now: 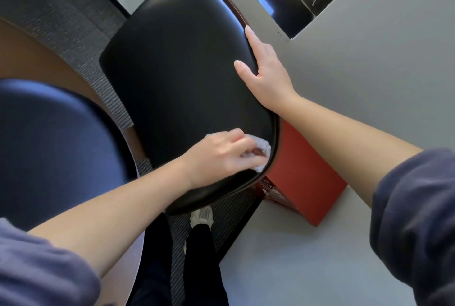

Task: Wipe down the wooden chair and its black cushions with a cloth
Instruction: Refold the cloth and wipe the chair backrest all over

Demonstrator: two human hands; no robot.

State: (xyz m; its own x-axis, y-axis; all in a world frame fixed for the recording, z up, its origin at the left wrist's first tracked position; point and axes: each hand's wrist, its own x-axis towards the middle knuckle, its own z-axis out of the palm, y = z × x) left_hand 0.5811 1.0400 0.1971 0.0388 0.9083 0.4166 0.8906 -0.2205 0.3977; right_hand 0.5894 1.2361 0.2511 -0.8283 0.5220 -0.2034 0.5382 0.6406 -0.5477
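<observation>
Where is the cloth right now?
Head view, lower centre: the cloth is bunched under the left hand on the black cushion, near its edge, left of the red box.

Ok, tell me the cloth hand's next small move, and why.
Probably sweep the cloth up the black cushion from its lower edge: the left hand presses it there, most of the surface lies beyond, and the right hand rests on the rim.

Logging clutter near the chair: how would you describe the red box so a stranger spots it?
Start at the large black padded cushion filling the middle of the view. Follow its rim to the lower right, past the left hand pressing a crumpled white cloth. Just beyond lies a rectangular cardboard box, the only bright red thing in view.
</observation>
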